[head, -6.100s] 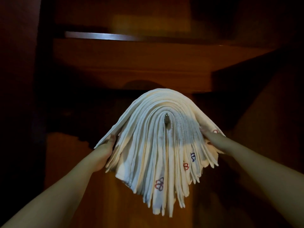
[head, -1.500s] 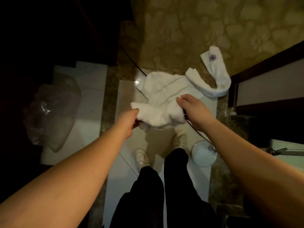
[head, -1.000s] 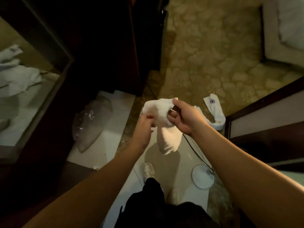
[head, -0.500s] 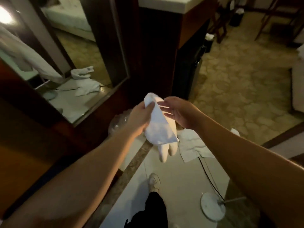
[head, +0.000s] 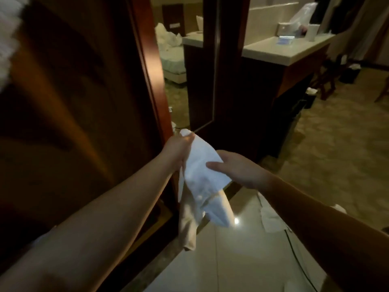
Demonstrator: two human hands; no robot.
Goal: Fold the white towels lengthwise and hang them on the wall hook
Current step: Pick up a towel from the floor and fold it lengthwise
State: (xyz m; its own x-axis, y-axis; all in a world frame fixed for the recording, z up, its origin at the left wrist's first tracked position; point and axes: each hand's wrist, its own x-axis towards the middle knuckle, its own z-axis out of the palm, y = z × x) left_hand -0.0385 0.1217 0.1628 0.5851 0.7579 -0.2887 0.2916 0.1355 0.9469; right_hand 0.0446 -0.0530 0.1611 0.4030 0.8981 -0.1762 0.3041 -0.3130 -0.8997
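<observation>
A white towel [head: 202, 178] hangs folded between my two hands in the middle of the view, its ends drooping toward the floor. My left hand [head: 179, 150] grips its top corner. My right hand [head: 237, 168] holds its right side, thumb lying across the front of the cloth. At the top left edge a blurred white mass [head: 7, 39] shows, likely the stack of towels hung on the hook; the hook itself is hidden.
A dark wooden door or panel [head: 73, 123] fills the left. A mirror [head: 183, 66] stands beyond it. A white-topped counter [head: 282, 49] with bags and a cup is at the back right. Another towel [head: 271, 218] and a cable [head: 294, 245] lie on the tiled floor.
I have lifted a towel from the floor and raised my head; the view now swings up and left toward the wooden panel. My right hand has moved onto the towel's side.
</observation>
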